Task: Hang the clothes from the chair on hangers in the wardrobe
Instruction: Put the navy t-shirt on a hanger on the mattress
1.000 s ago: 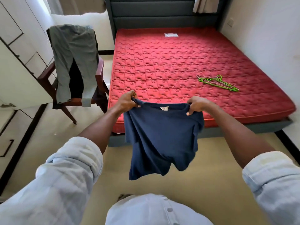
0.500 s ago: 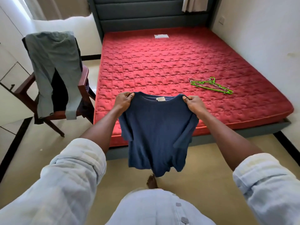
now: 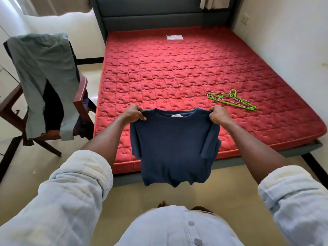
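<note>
Red and very big, the mattress (image 3: 177,82) on the bed fills the far side of the room. It has nothing on it but a small white tag at the far end and some hangers.

Next biggest is the wooden chair (image 3: 80,96) on the left, near the corner of the bed. A grey-green garment (image 3: 44,71) hangs over its back, and something dark (image 3: 53,107) lies under that. So I think at least two more clothes wait there.

In the middle, close to the person, a dark blue T-shirt (image 3: 174,148) hangs in the air over the near edge of the bed. The left hand (image 3: 134,113) grips one shoulder of it with curled fingers. The right hand (image 3: 219,115) grips the other shoulder the same way. The shirt is pulled out flat and straight, with the neck hole at the top.

Smallest are the green hangers (image 3: 232,101), lying in a little pile on the right side of the mattress, just past the right hand.

The job looks like it has only just begun. The shirt is off the chair but not on a hanger yet. No wardrobe can be seen clearly here. Nothing blocks the way to the hangers. One hand must let go to pick one up, and they may be tangled together.
</note>
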